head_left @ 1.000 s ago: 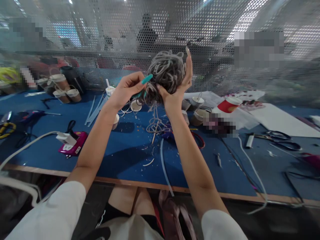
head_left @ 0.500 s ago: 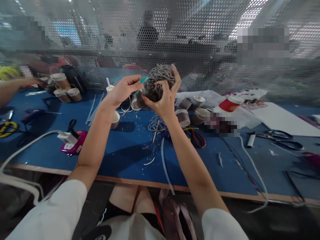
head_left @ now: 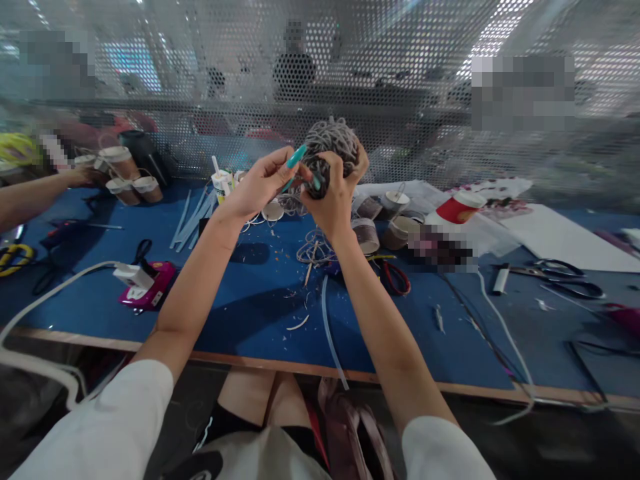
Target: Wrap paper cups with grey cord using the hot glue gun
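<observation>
teal tool (head_left: 296,157) nearer cord ball (head_left: 334,139), tip up-right

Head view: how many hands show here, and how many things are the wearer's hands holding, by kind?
2 hands of the wearer: left hand, right hand
1 co-worker's hand
1 grey cord ball
1 teal tool
Total: 5

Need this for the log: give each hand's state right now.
Left hand: closed on a teal tool.
Right hand: closed on the grey cord ball.
</observation>
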`<state>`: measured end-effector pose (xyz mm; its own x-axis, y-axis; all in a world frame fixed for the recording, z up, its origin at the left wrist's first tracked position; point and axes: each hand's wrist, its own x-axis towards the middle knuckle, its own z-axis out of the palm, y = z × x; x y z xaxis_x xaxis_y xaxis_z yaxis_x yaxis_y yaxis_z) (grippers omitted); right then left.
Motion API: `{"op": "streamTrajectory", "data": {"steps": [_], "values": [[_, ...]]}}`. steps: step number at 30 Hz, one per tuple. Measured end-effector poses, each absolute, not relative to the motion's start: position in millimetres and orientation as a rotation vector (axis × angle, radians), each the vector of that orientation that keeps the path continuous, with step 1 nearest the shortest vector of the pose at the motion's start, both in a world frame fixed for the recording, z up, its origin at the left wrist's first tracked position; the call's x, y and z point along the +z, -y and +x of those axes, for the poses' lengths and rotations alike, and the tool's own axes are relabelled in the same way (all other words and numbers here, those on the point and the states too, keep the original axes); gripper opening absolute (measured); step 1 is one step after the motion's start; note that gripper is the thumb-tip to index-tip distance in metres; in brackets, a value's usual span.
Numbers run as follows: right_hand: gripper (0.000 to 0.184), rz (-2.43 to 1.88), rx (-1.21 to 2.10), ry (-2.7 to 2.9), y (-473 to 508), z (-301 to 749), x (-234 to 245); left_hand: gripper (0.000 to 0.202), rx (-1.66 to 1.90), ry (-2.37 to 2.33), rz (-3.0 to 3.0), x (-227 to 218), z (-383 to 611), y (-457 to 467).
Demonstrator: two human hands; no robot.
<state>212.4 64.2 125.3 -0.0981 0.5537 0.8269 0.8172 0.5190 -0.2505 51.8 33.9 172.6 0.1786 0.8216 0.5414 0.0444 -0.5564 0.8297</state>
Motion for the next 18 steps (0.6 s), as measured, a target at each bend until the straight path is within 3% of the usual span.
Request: {"op": "streamTrajectory", "data": {"steps": [5, 12, 18], "values": [[0.056, -1.211, -0.234, 1.746, -63.8, 215.6, 123.8, 0.035, 1.439, -0.759, 1.616, 168.8, 64.6, -30.5], [0.05, -1.215, -0.285, 1.727, -84.4, 218.6, 123.2, 0.041, 1.217, -0.647, 1.063, 198.5, 56.3, 8.8], [0.051, -1.257, -0.27, 1.755, -120.0, 217.6, 143.1, 0.03, 1.29, -0.695, 1.308, 194.5, 42.9, 6.4]]}}
